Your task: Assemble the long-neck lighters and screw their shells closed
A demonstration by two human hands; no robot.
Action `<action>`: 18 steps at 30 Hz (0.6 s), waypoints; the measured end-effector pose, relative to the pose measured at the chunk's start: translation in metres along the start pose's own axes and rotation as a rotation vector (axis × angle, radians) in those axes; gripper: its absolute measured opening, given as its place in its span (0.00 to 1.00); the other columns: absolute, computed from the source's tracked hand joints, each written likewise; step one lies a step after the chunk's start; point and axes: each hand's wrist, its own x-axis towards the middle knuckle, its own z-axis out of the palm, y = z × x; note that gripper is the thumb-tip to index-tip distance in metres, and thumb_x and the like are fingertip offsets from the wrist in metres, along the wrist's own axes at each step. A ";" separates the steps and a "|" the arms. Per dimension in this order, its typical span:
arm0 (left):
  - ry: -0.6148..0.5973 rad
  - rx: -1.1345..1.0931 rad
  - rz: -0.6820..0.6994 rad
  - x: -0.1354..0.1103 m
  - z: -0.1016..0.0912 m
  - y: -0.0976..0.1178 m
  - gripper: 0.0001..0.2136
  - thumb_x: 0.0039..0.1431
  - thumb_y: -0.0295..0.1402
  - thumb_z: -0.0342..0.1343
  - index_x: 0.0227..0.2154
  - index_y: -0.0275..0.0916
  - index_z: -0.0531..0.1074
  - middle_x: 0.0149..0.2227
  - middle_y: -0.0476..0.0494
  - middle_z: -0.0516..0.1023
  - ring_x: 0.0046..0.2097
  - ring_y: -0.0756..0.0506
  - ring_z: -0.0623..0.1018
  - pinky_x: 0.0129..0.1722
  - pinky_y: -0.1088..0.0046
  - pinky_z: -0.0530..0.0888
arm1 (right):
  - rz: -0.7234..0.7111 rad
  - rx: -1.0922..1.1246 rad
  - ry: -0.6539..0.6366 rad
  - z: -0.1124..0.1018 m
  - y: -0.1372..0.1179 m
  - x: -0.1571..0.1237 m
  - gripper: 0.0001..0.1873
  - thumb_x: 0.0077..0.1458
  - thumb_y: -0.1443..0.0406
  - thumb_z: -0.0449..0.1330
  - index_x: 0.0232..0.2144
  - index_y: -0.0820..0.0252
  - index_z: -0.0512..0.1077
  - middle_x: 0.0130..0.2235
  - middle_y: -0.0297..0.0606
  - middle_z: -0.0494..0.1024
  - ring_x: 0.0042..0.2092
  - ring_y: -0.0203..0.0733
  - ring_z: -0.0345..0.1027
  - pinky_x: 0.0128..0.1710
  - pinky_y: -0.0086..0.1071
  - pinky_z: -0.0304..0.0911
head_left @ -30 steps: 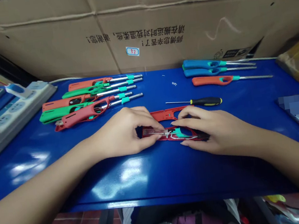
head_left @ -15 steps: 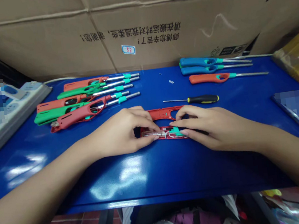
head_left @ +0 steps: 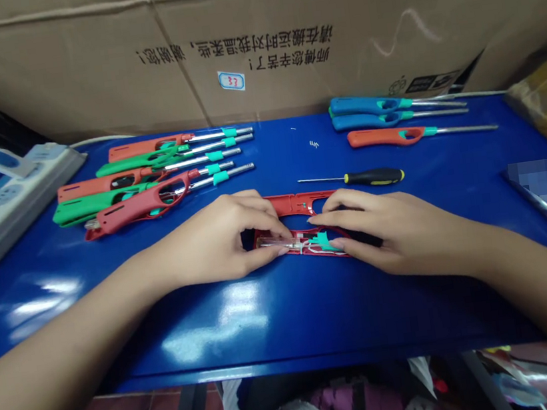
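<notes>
An opened red lighter shell (head_left: 309, 246) lies on the blue table (head_left: 289, 324) in front of me, with a clear tube, white wires and a teal trigger inside. My left hand (head_left: 230, 237) pinches the clear tube end of it, fingers closed. My right hand (head_left: 382, 231) presses on the shell's right part, fingertips at the teal trigger. The other red shell half (head_left: 298, 203) lies just behind, between my hands.
Several red and green long lighters (head_left: 149, 177) lie at the back left, three blue and orange ones (head_left: 393, 118) at the back right. A black-handled screwdriver (head_left: 365, 177) and small screws (head_left: 314, 144) lie behind my hands. A power strip (head_left: 14, 192) sits left, cardboard boxes behind.
My hands stay on the lighter shell; my right fingertips have closed in on the teal trigger. The view has shifted slightly.
</notes>
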 end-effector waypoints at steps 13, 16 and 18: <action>-0.030 0.010 -0.003 0.000 -0.002 0.000 0.08 0.62 0.30 0.61 0.42 0.42 0.82 0.40 0.45 0.83 0.43 0.45 0.78 0.46 0.68 0.74 | 0.016 0.104 -0.034 0.002 -0.007 0.002 0.04 0.67 0.62 0.56 0.41 0.55 0.69 0.41 0.35 0.76 0.36 0.38 0.69 0.32 0.31 0.56; -0.025 0.007 -0.005 -0.001 -0.001 0.000 0.08 0.62 0.31 0.61 0.43 0.43 0.83 0.40 0.45 0.83 0.43 0.45 0.79 0.46 0.68 0.75 | 0.003 0.105 -0.026 0.001 -0.007 0.002 0.04 0.67 0.63 0.55 0.40 0.55 0.69 0.40 0.35 0.77 0.37 0.38 0.69 0.32 0.31 0.56; -0.019 0.009 -0.002 -0.001 -0.001 0.000 0.09 0.62 0.31 0.61 0.44 0.43 0.82 0.40 0.45 0.84 0.43 0.45 0.79 0.46 0.68 0.75 | 0.005 0.122 -0.027 0.000 -0.007 0.002 0.04 0.67 0.62 0.56 0.40 0.55 0.69 0.41 0.35 0.77 0.37 0.38 0.69 0.32 0.31 0.56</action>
